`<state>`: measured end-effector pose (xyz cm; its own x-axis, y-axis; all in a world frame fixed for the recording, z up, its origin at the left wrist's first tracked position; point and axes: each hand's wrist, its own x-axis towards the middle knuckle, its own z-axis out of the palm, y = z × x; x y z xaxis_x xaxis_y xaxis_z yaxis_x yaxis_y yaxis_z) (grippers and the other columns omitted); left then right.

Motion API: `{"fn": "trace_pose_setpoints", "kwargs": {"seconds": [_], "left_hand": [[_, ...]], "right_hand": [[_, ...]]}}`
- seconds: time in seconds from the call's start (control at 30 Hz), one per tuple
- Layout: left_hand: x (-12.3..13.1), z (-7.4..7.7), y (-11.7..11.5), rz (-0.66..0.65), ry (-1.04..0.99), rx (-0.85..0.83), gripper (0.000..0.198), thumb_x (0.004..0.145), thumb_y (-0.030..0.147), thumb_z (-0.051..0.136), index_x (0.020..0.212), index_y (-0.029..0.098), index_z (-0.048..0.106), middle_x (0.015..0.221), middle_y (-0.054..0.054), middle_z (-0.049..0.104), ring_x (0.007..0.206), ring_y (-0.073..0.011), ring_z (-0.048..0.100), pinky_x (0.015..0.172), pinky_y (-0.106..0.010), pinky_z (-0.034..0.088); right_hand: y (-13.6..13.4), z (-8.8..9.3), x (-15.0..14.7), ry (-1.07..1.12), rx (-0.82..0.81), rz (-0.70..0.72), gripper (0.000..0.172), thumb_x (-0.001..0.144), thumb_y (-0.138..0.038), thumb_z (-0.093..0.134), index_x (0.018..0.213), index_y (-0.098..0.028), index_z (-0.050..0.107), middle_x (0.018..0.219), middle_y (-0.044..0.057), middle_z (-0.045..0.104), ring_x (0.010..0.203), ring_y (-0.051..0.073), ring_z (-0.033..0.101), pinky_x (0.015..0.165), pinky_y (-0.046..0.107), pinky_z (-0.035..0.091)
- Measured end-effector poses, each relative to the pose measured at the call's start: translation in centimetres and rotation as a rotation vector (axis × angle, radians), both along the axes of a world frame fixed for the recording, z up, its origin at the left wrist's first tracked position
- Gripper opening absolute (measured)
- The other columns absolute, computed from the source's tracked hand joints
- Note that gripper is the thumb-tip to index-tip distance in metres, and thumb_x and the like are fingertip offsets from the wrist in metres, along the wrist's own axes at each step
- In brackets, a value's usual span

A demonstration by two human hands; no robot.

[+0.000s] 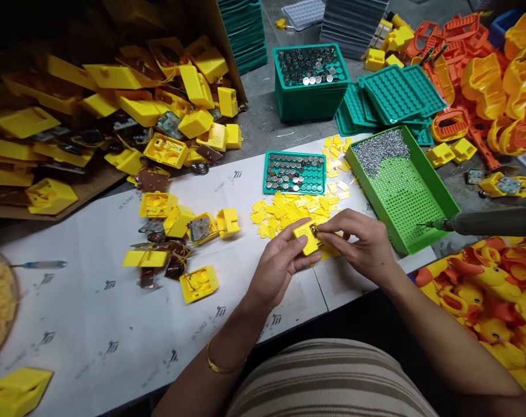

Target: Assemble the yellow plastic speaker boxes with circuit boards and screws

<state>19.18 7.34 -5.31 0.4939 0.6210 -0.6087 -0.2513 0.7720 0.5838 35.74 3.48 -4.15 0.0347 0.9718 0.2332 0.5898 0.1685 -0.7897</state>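
My left hand [280, 258] is closed around a small yellow plastic housing [305, 238] with speaker holes in its face. The fingers of my right hand [360, 240] pinch together at an opening in that housing, where something small and dark shows; what they grip is too small to name. Just beyond my hands lies a heap of thin yellow plastic covers [284, 209]. Behind the heap sits a teal tray of button cells [294, 184], partly filled. To the right is a green basket [423, 202] with many small screws [382, 152] at its far end.
Yellow housings with wires and circuit boards [199, 229] lie left of my hands. More spill from a cardboard box [234, 52]. A stack of teal trays [311, 101] stands behind. An electric screwdriver [492, 222] juts over the basket, and yellow toy ducks [497, 301] are piled at lower right.
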Motion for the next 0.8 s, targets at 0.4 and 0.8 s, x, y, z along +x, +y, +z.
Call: {"fn": "trace_pose_setpoints", "kwargs": {"seconds": [0.4,0.8], "left_hand": [[0.4,0.1,-0.6,-0.037,0.124,0.103,0.043,0.077,0.031,0.068,0.117,0.017,0.062,0.097,-0.003,0.063,0.084,-0.0133,0.063,0.08,-0.032,0.058],[0.1,0.3,-1.5,-0.06,0.145,0.341,0.032,0.077,0.028,0.069,0.106,0.018,0.062,0.092,-0.002,0.068,0.082,-0.0152,0.066,0.073,-0.027,0.058]], "right_hand": [[0.9,1.8,0.5,-0.595,-0.149,0.205,0.015,0.089,-0.023,0.056,0.083,-0.018,0.069,0.077,0.003,0.065,0.072,0.015,0.06,0.053,0.026,0.031],[3.0,0.9,1.2,0.628,-0.803,0.212,0.03,0.064,-0.02,0.076,0.087,-0.016,0.056,0.067,-0.005,0.054,0.055,0.006,0.051,0.053,0.019,0.043]]}}
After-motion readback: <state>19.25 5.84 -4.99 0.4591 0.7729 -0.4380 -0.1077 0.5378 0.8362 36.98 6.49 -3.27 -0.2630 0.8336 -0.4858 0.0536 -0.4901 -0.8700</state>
